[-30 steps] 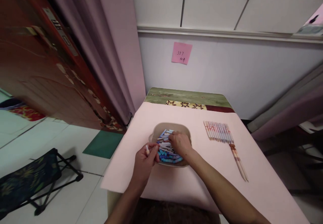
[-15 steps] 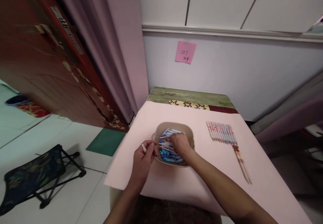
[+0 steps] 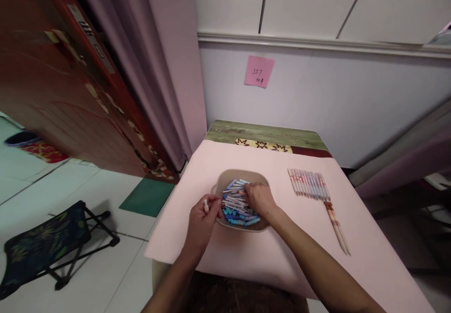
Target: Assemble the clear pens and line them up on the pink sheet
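Note:
A beige plastic bin [image 3: 243, 230] holds a loose heap of thin white rods [image 3: 236, 202] and short blue pieces [image 3: 233, 215], which look like pen parts. At the bin's left rim, my left hand [image 3: 202, 216] is closed around a slim pen piece, whose pale end [image 3: 206, 205] sticks out of the fist. My right hand [image 3: 260, 199] reaches over the right side into the heap, fingers bent down among the parts. Whatever its fingertips pinch is hidden.
To the right lie a neat row of patterned pens [image 3: 308, 184] and two brown-topped pens [image 3: 337, 228] on the pink-covered table [image 3: 289, 261]. A folding stool [image 3: 49, 247] stands at the left, before a brown door [image 3: 88, 92]. A pink note [image 3: 259, 71] hangs on the wall.
My right hand has shifted a little to the right inside the bin, uncovering more of the rods. My left hand has turned slightly and still grips its piece.

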A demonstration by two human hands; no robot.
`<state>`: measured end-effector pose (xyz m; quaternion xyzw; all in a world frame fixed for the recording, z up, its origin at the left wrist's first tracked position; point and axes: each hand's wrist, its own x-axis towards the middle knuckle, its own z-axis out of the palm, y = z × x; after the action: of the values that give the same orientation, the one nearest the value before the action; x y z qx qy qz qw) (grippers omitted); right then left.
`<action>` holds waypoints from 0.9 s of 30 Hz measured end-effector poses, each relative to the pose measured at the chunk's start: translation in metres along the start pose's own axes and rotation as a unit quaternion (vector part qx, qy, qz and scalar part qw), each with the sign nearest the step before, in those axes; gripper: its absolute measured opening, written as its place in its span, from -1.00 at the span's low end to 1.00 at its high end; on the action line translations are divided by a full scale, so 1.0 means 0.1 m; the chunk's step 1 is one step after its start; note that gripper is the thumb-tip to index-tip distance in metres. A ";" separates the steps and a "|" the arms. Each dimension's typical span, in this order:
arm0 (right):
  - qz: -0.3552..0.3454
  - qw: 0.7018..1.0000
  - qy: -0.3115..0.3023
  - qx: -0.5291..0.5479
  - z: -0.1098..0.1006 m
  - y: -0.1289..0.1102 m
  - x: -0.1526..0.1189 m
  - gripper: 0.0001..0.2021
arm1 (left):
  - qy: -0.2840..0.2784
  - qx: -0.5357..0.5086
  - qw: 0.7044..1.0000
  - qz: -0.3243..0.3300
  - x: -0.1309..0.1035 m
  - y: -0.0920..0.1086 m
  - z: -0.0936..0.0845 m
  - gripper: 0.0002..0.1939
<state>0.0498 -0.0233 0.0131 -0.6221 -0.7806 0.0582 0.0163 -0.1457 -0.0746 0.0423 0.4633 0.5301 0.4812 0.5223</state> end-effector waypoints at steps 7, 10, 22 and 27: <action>0.015 0.766 0.016 0.642 -0.23 0.00 -0.30 -0.76 | -0.036 -0.026 0.999 -0.028 0.08 0.05 0.32 -0.59; -0.013 0.668 -0.031 0.743 -0.28 -0.11 -0.38 -0.71 | -0.054 -0.054 0.996 -0.041 0.06 0.10 0.44 -0.65; 0.014 0.994 -0.035 0.106 -0.10 0.04 -0.21 -0.84 | 0.033 -0.092 0.995 -0.023 0.07 0.09 0.23 -0.73; 0.001 0.996 -0.088 0.022 0.08 -0.17 -0.11 -0.74 | 0.034 -0.113 0.991 -0.061 0.05 0.10 0.24 -0.63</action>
<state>0.0355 -0.0387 0.0079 -0.6146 -0.7772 0.1300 -0.0382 -0.1218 -0.0679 0.0521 0.3517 0.5172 0.5207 0.5811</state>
